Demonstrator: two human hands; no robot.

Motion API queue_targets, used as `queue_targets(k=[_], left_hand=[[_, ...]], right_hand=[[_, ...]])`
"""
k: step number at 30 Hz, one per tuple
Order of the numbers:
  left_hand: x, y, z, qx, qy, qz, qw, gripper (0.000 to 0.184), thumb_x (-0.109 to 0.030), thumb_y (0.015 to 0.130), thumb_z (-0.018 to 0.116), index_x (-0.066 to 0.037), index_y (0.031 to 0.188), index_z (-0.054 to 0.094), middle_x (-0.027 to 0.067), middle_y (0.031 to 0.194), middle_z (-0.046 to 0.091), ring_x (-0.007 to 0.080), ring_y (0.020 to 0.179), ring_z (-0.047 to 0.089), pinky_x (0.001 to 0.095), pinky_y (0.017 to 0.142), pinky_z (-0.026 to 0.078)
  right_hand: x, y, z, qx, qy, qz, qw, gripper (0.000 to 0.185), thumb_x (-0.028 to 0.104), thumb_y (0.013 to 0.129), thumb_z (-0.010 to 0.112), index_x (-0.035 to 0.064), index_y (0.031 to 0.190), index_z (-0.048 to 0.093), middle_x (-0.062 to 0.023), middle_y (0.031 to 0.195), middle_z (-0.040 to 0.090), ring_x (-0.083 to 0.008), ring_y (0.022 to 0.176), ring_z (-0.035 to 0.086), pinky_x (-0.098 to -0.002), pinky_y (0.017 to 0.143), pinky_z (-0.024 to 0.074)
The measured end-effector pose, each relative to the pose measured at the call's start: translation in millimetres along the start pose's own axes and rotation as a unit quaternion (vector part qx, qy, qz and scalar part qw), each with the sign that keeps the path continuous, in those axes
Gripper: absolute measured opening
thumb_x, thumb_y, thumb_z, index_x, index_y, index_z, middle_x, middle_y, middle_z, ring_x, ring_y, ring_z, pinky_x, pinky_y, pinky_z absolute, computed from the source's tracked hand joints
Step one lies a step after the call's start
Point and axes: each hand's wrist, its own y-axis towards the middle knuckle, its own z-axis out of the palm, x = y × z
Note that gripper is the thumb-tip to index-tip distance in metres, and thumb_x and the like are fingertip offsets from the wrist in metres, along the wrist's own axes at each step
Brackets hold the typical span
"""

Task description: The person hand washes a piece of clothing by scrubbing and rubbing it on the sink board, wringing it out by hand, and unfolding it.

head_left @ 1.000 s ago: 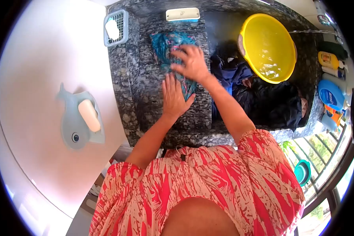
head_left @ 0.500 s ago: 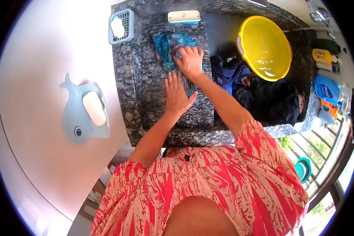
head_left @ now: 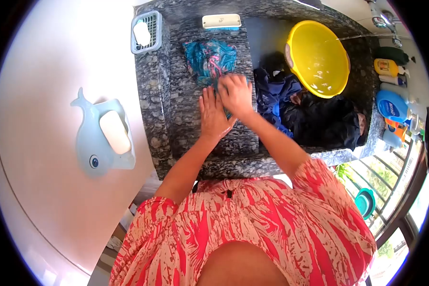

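Note:
A wet teal cloth [head_left: 209,57] with a pink pattern lies bunched on the ridged stone washboard [head_left: 183,102]. My left hand [head_left: 214,117] rests flat on its near part, fingers stretched out and pressed down. Just to the right, my right hand [head_left: 236,95] bears on the cloth with bent fingers gathered against it, close to the left fingertips. The near end of the cloth is mostly hidden under both hands.
A yellow basin [head_left: 319,59] of water stands tilted in the sink at right, under a thin stream from a tap [head_left: 379,21]. Dark clothes [head_left: 319,119] lie below it. A brush [head_left: 221,21], a soap basket [head_left: 147,32], a whale-shaped soap dish [head_left: 93,138] and several bottles [head_left: 391,107] surround the washboard.
My right hand has slid down along the cloth toward my body, uncovering the cloth's upper part. My left hand has stayed nearly in place.

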Motion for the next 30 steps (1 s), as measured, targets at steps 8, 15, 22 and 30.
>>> queue_targets(k=[8, 15, 22, 30], left_hand=[[-0.9, 4.6, 0.2, -0.004, 0.031, 0.013, 0.999, 0.077, -0.048, 0.087, 0.057, 0.005, 0.139, 0.038, 0.0298, 0.151, 0.017, 0.043, 0.143, 0.008, 0.0529, 0.116, 0.005], [0.4, -4.1, -10.1, -0.183, -0.06, 0.05, 0.98, 0.026, -0.009, 0.069, 0.067, -0.006, 0.095, 0.064, 0.0157, 0.121, 0.052, 0.035, 0.119, 0.046, 0.0512, 0.101, 0.03], [-19.3, -60.9, -33.2, 0.091, -0.208, 0.086, 0.97, 0.023, -0.003, 0.068, 0.06, -0.002, 0.091, 0.062, 0.0088, 0.094, 0.058, 0.0288, 0.09, 0.054, 0.0451, 0.078, 0.039], [-2.8, -7.7, 3.5, -0.013, 0.081, -0.16, 0.984, 0.099, -0.056, 0.084, 0.06, 0.005, 0.148, 0.015, 0.0253, 0.153, 0.018, 0.0404, 0.144, 0.01, 0.0607, 0.112, 0.005]], right_hand=[[-21.7, 68.7, 26.6, 0.049, -0.099, -0.019, 0.994, 0.028, 0.029, 0.089, 0.055, 0.0094, 0.072, 0.064, -0.0093, 0.073, 0.064, -0.0311, 0.074, 0.063, -0.0462, 0.066, 0.0477], [-39.7, 63.4, -37.4, 0.363, 0.148, 0.15, 0.907, 0.036, 0.04, 0.084, 0.058, 0.0091, 0.094, 0.073, -0.0129, 0.092, 0.071, -0.032, 0.087, 0.066, -0.0419, 0.081, 0.0492], [-49.2, 135.2, -13.4, 0.206, 0.014, 0.122, 0.971, 0.069, 0.062, 0.081, 0.061, 0.012, 0.128, 0.054, -0.0192, 0.119, 0.058, -0.0333, 0.107, 0.06, -0.0426, 0.091, 0.0493], [42.7, 101.3, 70.1, 0.286, -0.092, -0.031, 0.953, 0.051, 0.046, 0.077, 0.066, 0.0135, 0.115, 0.061, -0.0156, 0.12, 0.061, -0.035, 0.115, 0.056, -0.0534, 0.089, 0.047]])
